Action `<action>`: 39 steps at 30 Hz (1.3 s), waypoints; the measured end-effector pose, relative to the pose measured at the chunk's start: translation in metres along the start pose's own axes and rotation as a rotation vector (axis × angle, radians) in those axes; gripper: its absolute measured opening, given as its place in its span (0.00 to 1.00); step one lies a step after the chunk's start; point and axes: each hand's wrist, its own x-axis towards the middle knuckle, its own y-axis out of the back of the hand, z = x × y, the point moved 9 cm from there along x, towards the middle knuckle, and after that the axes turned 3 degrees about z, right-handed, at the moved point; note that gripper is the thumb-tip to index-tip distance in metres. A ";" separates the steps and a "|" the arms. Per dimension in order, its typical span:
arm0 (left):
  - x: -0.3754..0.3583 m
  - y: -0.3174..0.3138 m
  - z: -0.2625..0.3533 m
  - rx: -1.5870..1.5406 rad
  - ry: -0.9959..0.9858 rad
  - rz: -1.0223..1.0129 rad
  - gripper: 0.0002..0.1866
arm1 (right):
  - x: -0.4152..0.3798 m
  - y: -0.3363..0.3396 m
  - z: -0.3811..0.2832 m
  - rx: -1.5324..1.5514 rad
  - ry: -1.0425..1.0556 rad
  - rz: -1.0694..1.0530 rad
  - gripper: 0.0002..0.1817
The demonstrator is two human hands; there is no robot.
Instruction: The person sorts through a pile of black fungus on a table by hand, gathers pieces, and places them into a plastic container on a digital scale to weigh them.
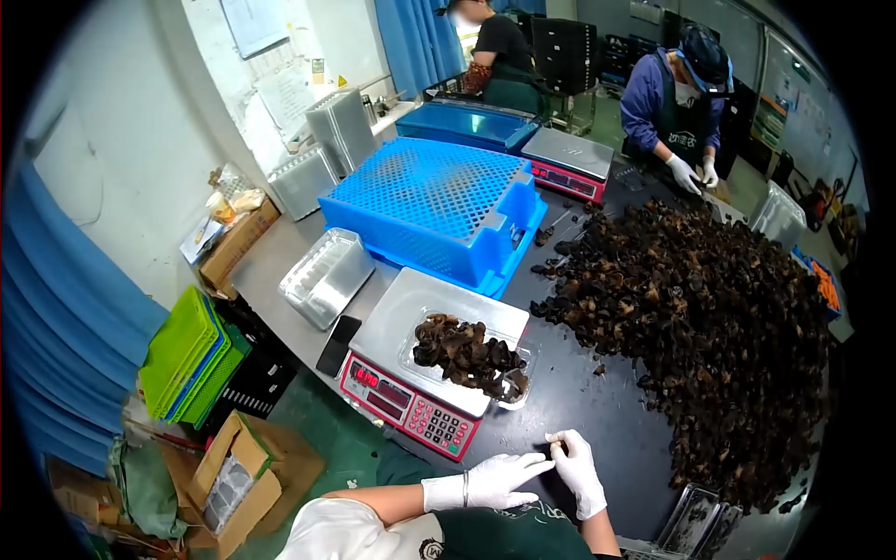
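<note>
My left hand (504,482), in a white glove, is held over the table's front edge with its fingers stretched toward the right. They meet my right hand (580,474), also gloved, whose thumb and fingers are bent together around something small that I cannot make out. Just beyond them, a clear plastic tray (512,403) holding dark wood ear mushrooms (467,355) rests on a red-framed digital scale (373,322). Part of another clear tray appears under its right end. A large heap of wood ear mushrooms (700,327) covers the table's right side.
Beyond the scale stand a blue crate (420,201) and stacked clear trays (327,277). A phone (338,345) lies left of the scale. More trays (695,518) sit near right. Across the table, a gloved co-worker (677,112) works near a second scale (569,154). Another person stands behind.
</note>
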 end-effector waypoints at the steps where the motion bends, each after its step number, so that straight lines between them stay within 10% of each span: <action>1: -0.003 -0.009 0.002 0.039 0.007 -0.061 0.34 | 0.002 -0.003 -0.003 -0.062 0.115 0.033 0.07; 8: -0.022 -0.044 0.018 0.073 0.003 -0.237 0.26 | -0.013 -0.061 0.001 -0.705 0.396 -0.032 0.08; 14: -0.035 -0.041 0.016 0.085 0.014 -0.213 0.25 | -0.091 -0.025 0.041 -0.614 0.248 -0.288 0.14; 18: -0.045 -0.027 0.001 0.043 0.011 -0.114 0.23 | -0.174 0.012 0.069 -0.649 -0.282 -1.042 0.21; 23: -0.051 0.056 -0.010 0.044 -0.022 0.243 0.17 | -0.115 0.034 0.005 -0.487 -0.281 -0.561 0.20; 29: -0.106 0.204 -0.106 0.271 0.287 0.935 0.12 | 0.011 -0.009 -0.019 0.400 -0.325 0.055 0.24; 33: -0.112 0.210 -0.185 0.398 0.589 0.672 0.22 | 0.059 -0.037 -0.013 0.442 -0.377 0.096 0.26; 37: -0.095 0.214 -0.186 0.204 0.175 0.915 0.18 | 0.072 -0.046 -0.019 0.375 -0.346 0.099 0.20; 39: -0.092 0.208 -0.213 -0.162 0.342 0.865 0.15 | 0.077 -0.039 -0.027 0.305 -0.308 0.181 0.19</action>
